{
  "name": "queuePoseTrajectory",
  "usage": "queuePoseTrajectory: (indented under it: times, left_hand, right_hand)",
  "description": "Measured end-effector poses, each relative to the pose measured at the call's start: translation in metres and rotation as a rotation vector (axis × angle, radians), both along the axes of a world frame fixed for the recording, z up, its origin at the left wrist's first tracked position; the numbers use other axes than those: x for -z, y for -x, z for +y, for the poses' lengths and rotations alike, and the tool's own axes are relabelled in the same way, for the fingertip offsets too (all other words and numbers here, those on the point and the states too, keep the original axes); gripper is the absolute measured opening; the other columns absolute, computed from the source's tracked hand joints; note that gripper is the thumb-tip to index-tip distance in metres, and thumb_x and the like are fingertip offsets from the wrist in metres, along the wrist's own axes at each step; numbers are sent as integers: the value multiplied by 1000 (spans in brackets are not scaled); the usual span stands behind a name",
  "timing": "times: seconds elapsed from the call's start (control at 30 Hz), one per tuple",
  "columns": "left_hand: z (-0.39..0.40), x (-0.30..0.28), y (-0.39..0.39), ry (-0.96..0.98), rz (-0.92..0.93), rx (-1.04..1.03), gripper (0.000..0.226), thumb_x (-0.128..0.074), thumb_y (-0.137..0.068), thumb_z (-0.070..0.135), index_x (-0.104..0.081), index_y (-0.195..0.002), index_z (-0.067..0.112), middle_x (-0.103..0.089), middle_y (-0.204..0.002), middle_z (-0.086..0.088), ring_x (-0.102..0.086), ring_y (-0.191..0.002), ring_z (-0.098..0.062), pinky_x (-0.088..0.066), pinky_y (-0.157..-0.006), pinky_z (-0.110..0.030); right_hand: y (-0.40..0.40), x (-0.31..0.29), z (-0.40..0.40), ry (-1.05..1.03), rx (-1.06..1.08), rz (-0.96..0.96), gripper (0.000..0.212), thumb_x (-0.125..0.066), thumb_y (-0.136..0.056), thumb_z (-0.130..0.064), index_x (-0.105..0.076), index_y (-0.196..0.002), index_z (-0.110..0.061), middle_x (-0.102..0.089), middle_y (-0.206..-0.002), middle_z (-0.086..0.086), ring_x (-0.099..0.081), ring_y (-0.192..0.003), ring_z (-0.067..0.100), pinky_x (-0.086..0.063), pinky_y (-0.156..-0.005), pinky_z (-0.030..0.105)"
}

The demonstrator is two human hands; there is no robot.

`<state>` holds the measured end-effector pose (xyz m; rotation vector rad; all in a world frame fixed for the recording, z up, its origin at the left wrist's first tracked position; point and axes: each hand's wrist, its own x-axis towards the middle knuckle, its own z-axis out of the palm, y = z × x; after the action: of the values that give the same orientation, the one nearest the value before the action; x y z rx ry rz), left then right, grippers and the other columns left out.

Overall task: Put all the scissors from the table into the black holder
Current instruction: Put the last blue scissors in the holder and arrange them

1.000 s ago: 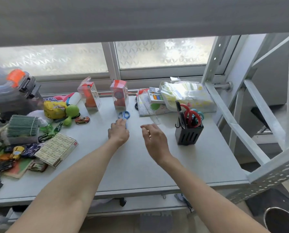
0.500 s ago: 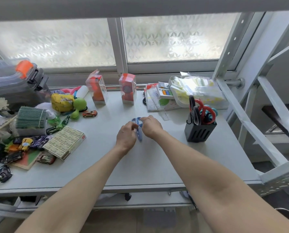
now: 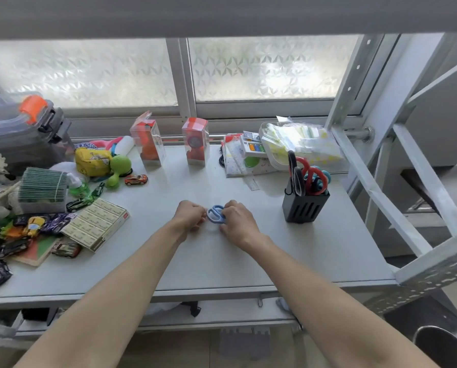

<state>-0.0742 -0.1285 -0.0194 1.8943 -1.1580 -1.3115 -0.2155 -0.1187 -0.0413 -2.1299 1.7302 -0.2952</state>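
Note:
Small blue-handled scissors (image 3: 215, 214) are held between my two hands over the middle of the grey table (image 3: 222, 261). My left hand (image 3: 189, 215) grips them from the left, with the blades hidden behind its fingers. My right hand (image 3: 236, 220) closes on the blue handle loops from the right. The black slotted holder (image 3: 303, 207) stands on the table to the right, apart from my hands. Several scissors with black, red and teal handles (image 3: 310, 176) stick up out of it.
Toy cars, a flat box (image 3: 97, 224), a green-striped stack and a yellow pouch crowd the table's left side. Two clear boxes (image 3: 196, 140) with orange toys and a plastic bag (image 3: 299, 144) stand along the window. A white metal frame (image 3: 376, 187) slants down on the right.
My left hand picked the blue scissors up from near the clear boxes and brought them back to the table's middle. My right hand joined and now grips the handles.

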Motion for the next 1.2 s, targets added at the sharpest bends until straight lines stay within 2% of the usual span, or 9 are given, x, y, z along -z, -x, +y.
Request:
queuePoseTrajectory:
  times: [0.2,0.3,0.4,0.67,0.77,0.9,1.03,1.17,1.2]
  left_hand:
    - [15,-18,15,137,117,76,32,-50,-99,29,-69,-85,7,-55,-77,-5,-49,-65,-16,-41,-59,-25]
    - [21,-26,30,182,113,136,29,-50,-99,30,-69,-95,9,-60,-85,-6,-52,-70,-17,-44,-63,-27]
    - [25,-32,54,208,57,230,24,-55,-97,25,-63,-114,10,-64,-100,-10,-57,-72,-16,-47,-63,-27]
    - [25,-41,127,279,33,434,65,-68,-89,25,-39,-148,21,-49,-139,-6,-65,-86,-17,-51,-66,-24]
    - [17,-43,151,288,56,430,75,-70,-87,20,-32,-152,23,-40,-149,-6,-64,-85,-19,-50,-62,-23]
    - [5,-42,171,277,73,450,72,-76,-79,16,-43,-143,19,-49,-143,-10,-62,-107,-32,-51,-58,-24]
    - [1,-44,182,242,102,435,51,-73,-80,8,-56,-128,10,-64,-122,-10,-59,-75,-15,-53,-59,-26]
    - [1,-42,183,228,110,402,50,-74,-79,6,-57,-126,8,-61,-115,-11,-58,-69,-12,-51,-50,-20]
    - [0,-42,184,227,106,400,50,-75,-79,6,-57,-126,8,-62,-117,-12,-58,-70,-13,-52,-51,-20]
  right_hand:
    - [19,-6,34,185,140,-193,15,-54,-90,-4,-64,-100,-1,-62,-101,14,-59,-85,31,-38,-70,30]
    - [36,-17,60,371,221,-426,3,-60,-91,-5,-62,-91,-3,-56,-87,7,-47,-68,17,-29,-63,16]
    - [55,-30,84,526,258,-600,5,-62,-94,-13,-61,-92,-8,-51,-85,-2,-45,-69,11,-35,-63,11]
    - [138,-83,99,869,616,-796,16,-69,-88,-24,-68,-84,-9,-47,-79,-1,-39,-61,3,-36,-56,11]
    - [177,-96,75,844,758,-867,26,-67,-89,-35,-65,-82,-10,-54,-77,6,-45,-59,12,-45,-57,27]
    - [206,-108,42,761,779,-899,25,-71,-87,-30,-68,-96,-8,-64,-81,1,-62,-67,17,-58,-70,40]
    - [211,-117,16,717,736,-824,23,-75,-84,-20,-65,-101,-8,-66,-85,-5,-66,-74,13,-59,-78,34]
    - [206,-113,2,678,616,-775,24,-71,-88,-21,-63,-107,-8,-66,-88,-3,-64,-75,12,-52,-69,11]
    - [204,-111,1,667,595,-745,23,-69,-90,-23,-63,-106,-7,-66,-87,-3,-63,-75,13,-51,-68,12]
